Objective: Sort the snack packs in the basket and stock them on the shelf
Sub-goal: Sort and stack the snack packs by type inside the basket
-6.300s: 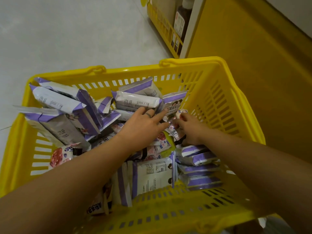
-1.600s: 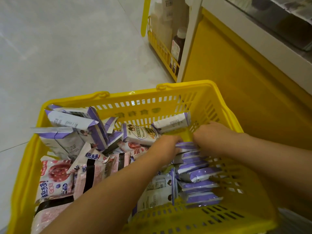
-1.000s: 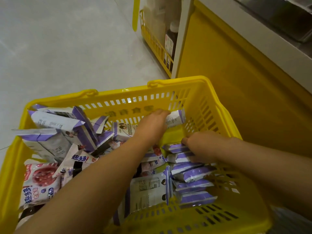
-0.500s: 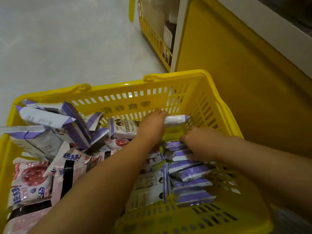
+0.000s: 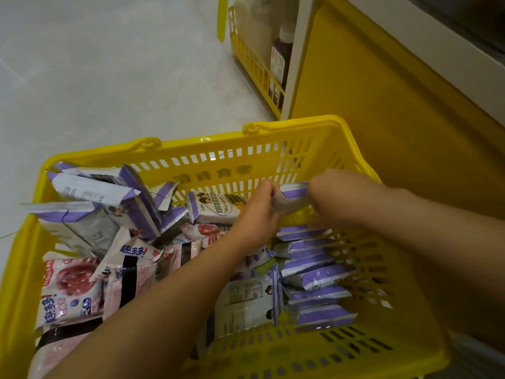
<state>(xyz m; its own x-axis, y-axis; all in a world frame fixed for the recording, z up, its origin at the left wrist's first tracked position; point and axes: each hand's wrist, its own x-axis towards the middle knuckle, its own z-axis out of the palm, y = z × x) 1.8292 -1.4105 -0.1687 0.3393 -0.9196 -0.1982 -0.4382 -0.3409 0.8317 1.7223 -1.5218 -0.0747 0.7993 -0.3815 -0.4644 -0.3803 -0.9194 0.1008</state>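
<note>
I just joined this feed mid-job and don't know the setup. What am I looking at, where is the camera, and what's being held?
No machine here: a person works with bare hands, filmed by one head-worn camera looking down. The left hand and right hand grip the ends of a purple-and-white snack pack over a yellow basket. A row of purple packs stands along its right side; pink packs lie at the left. A brown bottle stands on the shelf beyond.
</note>
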